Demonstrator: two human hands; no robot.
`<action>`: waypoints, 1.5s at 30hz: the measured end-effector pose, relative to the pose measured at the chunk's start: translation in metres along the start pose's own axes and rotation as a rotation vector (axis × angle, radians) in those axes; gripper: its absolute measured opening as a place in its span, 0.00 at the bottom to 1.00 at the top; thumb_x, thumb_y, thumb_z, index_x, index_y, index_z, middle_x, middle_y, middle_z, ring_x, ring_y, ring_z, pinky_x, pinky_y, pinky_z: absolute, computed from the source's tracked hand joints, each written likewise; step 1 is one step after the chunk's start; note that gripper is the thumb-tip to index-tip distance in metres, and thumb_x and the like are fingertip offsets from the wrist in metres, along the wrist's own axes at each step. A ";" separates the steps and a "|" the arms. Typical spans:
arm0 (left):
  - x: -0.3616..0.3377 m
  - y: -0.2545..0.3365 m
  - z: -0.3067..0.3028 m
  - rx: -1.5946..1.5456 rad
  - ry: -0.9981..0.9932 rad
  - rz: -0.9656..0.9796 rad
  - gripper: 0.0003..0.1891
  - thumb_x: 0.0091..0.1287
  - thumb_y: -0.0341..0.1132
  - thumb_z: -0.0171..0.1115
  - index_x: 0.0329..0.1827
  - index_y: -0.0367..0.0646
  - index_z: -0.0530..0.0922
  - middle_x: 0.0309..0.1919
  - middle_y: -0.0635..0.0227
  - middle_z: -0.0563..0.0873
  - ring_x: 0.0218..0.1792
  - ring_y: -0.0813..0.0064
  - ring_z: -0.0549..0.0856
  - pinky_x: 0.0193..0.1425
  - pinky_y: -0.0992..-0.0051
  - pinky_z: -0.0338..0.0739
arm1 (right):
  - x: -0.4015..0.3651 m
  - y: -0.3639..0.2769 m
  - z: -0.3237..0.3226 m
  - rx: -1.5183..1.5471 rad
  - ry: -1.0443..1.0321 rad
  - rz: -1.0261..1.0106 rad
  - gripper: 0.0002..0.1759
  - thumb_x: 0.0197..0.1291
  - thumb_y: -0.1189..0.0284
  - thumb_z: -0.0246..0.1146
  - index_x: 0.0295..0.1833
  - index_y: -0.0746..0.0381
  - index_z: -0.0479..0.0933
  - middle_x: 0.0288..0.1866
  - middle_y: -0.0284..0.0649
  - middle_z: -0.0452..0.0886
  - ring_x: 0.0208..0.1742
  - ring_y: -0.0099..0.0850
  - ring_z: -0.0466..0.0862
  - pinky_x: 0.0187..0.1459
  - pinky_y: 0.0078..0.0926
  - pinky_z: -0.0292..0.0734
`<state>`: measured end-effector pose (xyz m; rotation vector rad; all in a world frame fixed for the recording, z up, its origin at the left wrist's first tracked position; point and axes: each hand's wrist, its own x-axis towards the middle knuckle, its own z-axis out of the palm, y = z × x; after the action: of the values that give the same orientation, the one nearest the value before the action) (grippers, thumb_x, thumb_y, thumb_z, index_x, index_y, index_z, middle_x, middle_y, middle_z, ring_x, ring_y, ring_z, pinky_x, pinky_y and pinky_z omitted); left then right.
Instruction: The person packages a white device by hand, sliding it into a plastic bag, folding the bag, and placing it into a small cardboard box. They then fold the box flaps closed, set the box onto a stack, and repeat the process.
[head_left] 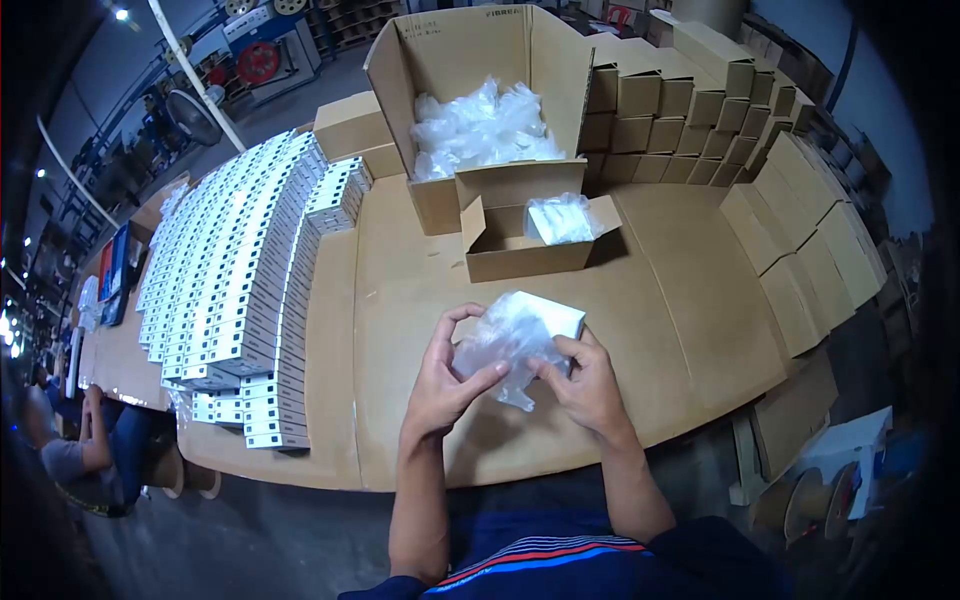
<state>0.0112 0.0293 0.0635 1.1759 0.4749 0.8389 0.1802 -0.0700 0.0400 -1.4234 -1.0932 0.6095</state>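
Both my hands hold a white box [557,316] partly covered by a clear plastic bag [505,340], raised above the near part of the table. My left hand [442,380] grips the bag at its left side, thumb pressed on the plastic. On the right, my right hand [585,385] has its thumb against the bag's lower part, with fingers behind the white box. Just beyond them stands an open small carton [525,264] with a plastic-wrapped white pack [562,219] in its right half.
A large open carton [480,45] full of clear plastic bags [485,125] stands at the back. Stacked white boxes [225,260] cover the left side. Brown cartons [665,135] are piled back right, with folded cartons [810,240] at the right edge. A person [85,450] sits far left.
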 end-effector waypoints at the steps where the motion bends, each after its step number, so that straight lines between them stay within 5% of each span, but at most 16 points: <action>1: -0.001 0.006 -0.005 0.068 -0.077 -0.035 0.34 0.60 0.21 0.76 0.68 0.43 0.68 0.42 0.65 0.87 0.46 0.76 0.87 0.48 0.75 0.81 | -0.003 -0.006 -0.003 -0.108 -0.013 -0.060 0.12 0.56 0.77 0.76 0.45 0.70 0.86 0.49 0.51 0.80 0.52 0.42 0.84 0.52 0.38 0.80; 5: 0.009 0.026 -0.013 0.183 -0.171 -0.093 0.33 0.57 0.21 0.77 0.64 0.42 0.70 0.46 0.65 0.85 0.46 0.77 0.84 0.51 0.75 0.80 | -0.008 -0.013 -0.009 -0.268 -0.054 -0.140 0.13 0.52 0.79 0.75 0.44 0.70 0.86 0.50 0.56 0.81 0.51 0.50 0.84 0.51 0.40 0.80; 8: 0.021 0.027 -0.029 0.050 -0.216 0.182 0.28 0.59 0.17 0.73 0.61 0.38 0.72 0.51 0.65 0.79 0.51 0.78 0.80 0.57 0.75 0.78 | -0.007 -0.015 -0.013 -0.248 -0.027 -0.130 0.13 0.53 0.78 0.76 0.44 0.70 0.85 0.49 0.54 0.81 0.49 0.49 0.85 0.49 0.40 0.80; 10: 0.025 0.027 -0.039 -0.299 -0.091 0.302 0.30 0.59 0.15 0.70 0.65 0.38 0.70 0.58 0.62 0.75 0.57 0.68 0.77 0.63 0.70 0.78 | -0.008 -0.007 -0.013 -0.209 0.060 -0.081 0.14 0.53 0.77 0.77 0.44 0.71 0.85 0.48 0.54 0.82 0.48 0.49 0.85 0.48 0.40 0.80; 13: 0.027 0.027 -0.037 -0.261 0.087 0.368 0.35 0.67 0.36 0.70 0.74 0.41 0.63 0.63 0.58 0.74 0.63 0.62 0.78 0.71 0.63 0.76 | -0.009 0.000 -0.009 -0.261 0.213 -0.048 0.15 0.53 0.76 0.78 0.44 0.72 0.85 0.47 0.53 0.82 0.46 0.49 0.86 0.48 0.39 0.81; 15: 0.013 0.000 -0.024 -0.223 0.133 0.080 0.39 0.70 0.52 0.69 0.76 0.39 0.63 0.65 0.59 0.74 0.67 0.63 0.77 0.73 0.60 0.75 | -0.010 0.008 -0.001 -0.299 0.329 -0.069 0.14 0.53 0.77 0.77 0.44 0.72 0.84 0.47 0.53 0.82 0.46 0.49 0.85 0.48 0.39 0.81; 17: -0.002 -0.040 -0.008 0.147 0.097 0.046 0.31 0.76 0.44 0.65 0.75 0.35 0.65 0.67 0.59 0.74 0.66 0.66 0.78 0.68 0.66 0.78 | -0.006 0.010 0.010 -0.267 0.382 -0.103 0.13 0.53 0.77 0.77 0.43 0.71 0.85 0.47 0.53 0.82 0.47 0.49 0.85 0.49 0.40 0.81; 18: 0.000 -0.040 0.018 0.050 0.213 0.070 0.19 0.76 0.31 0.64 0.67 0.37 0.73 0.55 0.63 0.83 0.55 0.77 0.82 0.58 0.73 0.79 | -0.007 0.012 0.014 -0.250 0.404 -0.108 0.13 0.53 0.78 0.77 0.43 0.70 0.85 0.47 0.53 0.82 0.47 0.49 0.85 0.49 0.40 0.80; 23: 0.017 -0.043 0.020 0.104 0.435 0.127 0.06 0.75 0.26 0.65 0.51 0.36 0.82 0.38 0.72 0.87 0.37 0.85 0.82 0.44 0.81 0.77 | -0.006 0.034 0.006 -0.255 0.168 -0.020 0.15 0.52 0.76 0.78 0.46 0.67 0.85 0.48 0.51 0.82 0.51 0.47 0.84 0.51 0.39 0.81; 26: 0.018 -0.050 0.008 0.223 0.413 0.136 0.06 0.73 0.25 0.67 0.50 0.36 0.82 0.37 0.72 0.87 0.35 0.86 0.82 0.40 0.83 0.75 | 0.001 0.034 0.002 0.290 0.080 0.055 0.17 0.53 0.72 0.80 0.48 0.65 0.86 0.50 0.48 0.82 0.52 0.43 0.84 0.52 0.37 0.80; 30: 0.020 -0.047 0.009 0.336 0.331 0.108 0.09 0.70 0.24 0.70 0.51 0.33 0.83 0.32 0.72 0.87 0.32 0.85 0.81 0.39 0.81 0.77 | 0.012 0.041 0.008 -0.064 0.108 0.018 0.16 0.56 0.72 0.78 0.48 0.67 0.86 0.50 0.47 0.82 0.51 0.38 0.84 0.53 0.34 0.79; 33: 0.023 -0.046 -0.005 0.190 0.353 0.068 0.11 0.70 0.23 0.69 0.54 0.31 0.83 0.37 0.68 0.88 0.36 0.84 0.83 0.44 0.79 0.80 | 0.014 0.061 0.012 0.006 0.160 0.068 0.12 0.57 0.77 0.74 0.46 0.69 0.86 0.48 0.46 0.82 0.49 0.36 0.84 0.51 0.32 0.78; 36: 0.027 -0.053 -0.030 -0.056 0.497 0.234 0.16 0.71 0.21 0.65 0.61 0.34 0.80 0.46 0.65 0.86 0.47 0.79 0.84 0.53 0.78 0.79 | 0.014 0.077 0.014 0.094 0.234 0.096 0.10 0.58 0.79 0.73 0.45 0.68 0.87 0.46 0.45 0.82 0.46 0.34 0.83 0.48 0.30 0.78; 38: 0.021 -0.058 -0.030 -0.061 0.471 0.147 0.21 0.72 0.25 0.66 0.67 0.34 0.74 0.55 0.62 0.83 0.54 0.76 0.83 0.58 0.76 0.79 | 0.011 0.069 0.012 0.012 0.258 0.180 0.09 0.58 0.79 0.73 0.45 0.68 0.86 0.44 0.44 0.83 0.45 0.33 0.82 0.47 0.30 0.77; 40: 0.014 -0.070 -0.021 0.031 0.374 0.026 0.24 0.72 0.29 0.69 0.68 0.33 0.72 0.56 0.59 0.83 0.57 0.73 0.83 0.60 0.74 0.79 | 0.012 0.068 0.019 -0.040 0.326 0.039 0.09 0.58 0.78 0.74 0.44 0.68 0.86 0.43 0.42 0.82 0.43 0.31 0.81 0.45 0.27 0.77; 45: 0.004 -0.073 0.012 0.407 0.277 -0.140 0.14 0.77 0.29 0.60 0.60 0.31 0.76 0.38 0.66 0.86 0.37 0.79 0.84 0.42 0.76 0.80 | 0.010 0.069 0.025 0.064 0.351 0.075 0.09 0.61 0.78 0.74 0.46 0.67 0.85 0.42 0.41 0.82 0.43 0.25 0.80 0.43 0.23 0.75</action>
<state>0.0457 0.0148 -0.0008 1.3837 0.9797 0.8079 0.1813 -0.0413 -0.0281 -1.4550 -0.7399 0.4219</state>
